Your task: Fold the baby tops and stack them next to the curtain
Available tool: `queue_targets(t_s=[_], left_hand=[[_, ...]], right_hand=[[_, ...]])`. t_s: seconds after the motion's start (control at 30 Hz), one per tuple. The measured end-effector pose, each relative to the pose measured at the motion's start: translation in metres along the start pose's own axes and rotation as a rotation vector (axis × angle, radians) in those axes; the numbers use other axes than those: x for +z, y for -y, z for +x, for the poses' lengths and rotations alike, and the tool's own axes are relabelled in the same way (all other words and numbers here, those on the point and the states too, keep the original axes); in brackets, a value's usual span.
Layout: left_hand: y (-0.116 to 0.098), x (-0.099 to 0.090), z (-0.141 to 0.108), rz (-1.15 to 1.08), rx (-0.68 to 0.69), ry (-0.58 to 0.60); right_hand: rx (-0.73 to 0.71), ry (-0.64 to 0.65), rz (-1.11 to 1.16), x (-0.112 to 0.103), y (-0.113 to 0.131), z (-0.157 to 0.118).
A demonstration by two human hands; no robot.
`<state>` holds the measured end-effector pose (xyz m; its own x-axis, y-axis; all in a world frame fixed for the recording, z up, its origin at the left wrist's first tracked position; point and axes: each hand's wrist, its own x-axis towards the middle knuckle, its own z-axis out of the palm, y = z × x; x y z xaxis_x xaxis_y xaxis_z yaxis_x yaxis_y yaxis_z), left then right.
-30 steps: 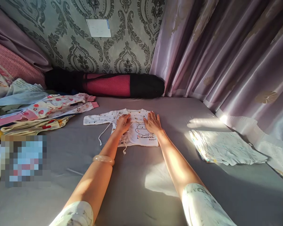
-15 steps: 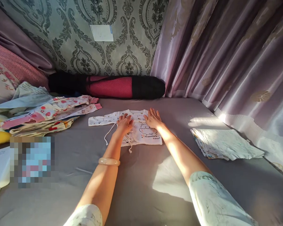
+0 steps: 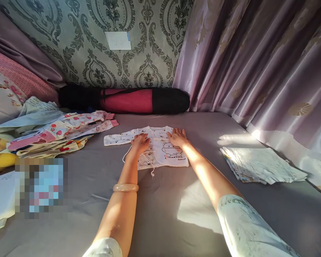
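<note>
So, 2 bare hands are resting on a little white printed shirt (image 3: pixel 157 133), which is lying spread out on a gray sheet (image 3: pixel 155 210), mid-view. The right hand (image 3: pixel 177 137) is lying flat and open near the collar, fingers spread, gripping nothing. The left hand (image 3: pixel 140 143) is sitting palm down with fingers loosely bent; can't tell if it's pinching any cloth. 1 sleeve (image 3: pixel 117 139) is sticking out past the left hand, and a tie string (image 3: pixel 152 174) is dangling off the hem. A clothes pile (image 3: pixel 65 125) is lying off left, while a folded stack (image 3: pixel 263 164) is sitting well off right.
</note>
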<state>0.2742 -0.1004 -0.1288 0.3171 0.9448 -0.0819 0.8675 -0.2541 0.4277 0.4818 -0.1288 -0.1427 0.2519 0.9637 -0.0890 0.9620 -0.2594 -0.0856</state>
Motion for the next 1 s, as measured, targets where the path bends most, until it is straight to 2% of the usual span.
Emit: queue_targets(t_s=[0.17,0.27,0.43,0.63,0.73,0.87,1.0], left_hand=[[0.003,0.002,0.0,-0.019,0.021,-0.047],[0.005,0.005,0.001,-0.023,0.015,-0.053],[0.007,0.01,0.002,-0.02,0.01,-0.054],[0.004,0.01,0.002,-0.02,-0.002,-0.039],[0.004,0.01,0.003,-0.036,0.002,-0.041],[0.005,0.009,0.005,-0.06,-0.002,-0.055],[0.009,0.006,0.006,-0.078,-0.028,-0.092]], right_hand=[[-0.014,-0.039,0.117,0.0,0.033,0.005],[0.067,-0.053,0.145,0.011,0.048,0.009],[0.116,-0.061,0.127,0.024,0.053,0.012],[0.121,-0.011,0.139,0.015,0.051,0.011],[0.012,-0.061,0.126,0.01,0.055,0.007],[-0.275,-0.063,0.117,0.015,0.067,0.0],[-0.346,-0.009,0.12,0.028,0.074,-0.004]])
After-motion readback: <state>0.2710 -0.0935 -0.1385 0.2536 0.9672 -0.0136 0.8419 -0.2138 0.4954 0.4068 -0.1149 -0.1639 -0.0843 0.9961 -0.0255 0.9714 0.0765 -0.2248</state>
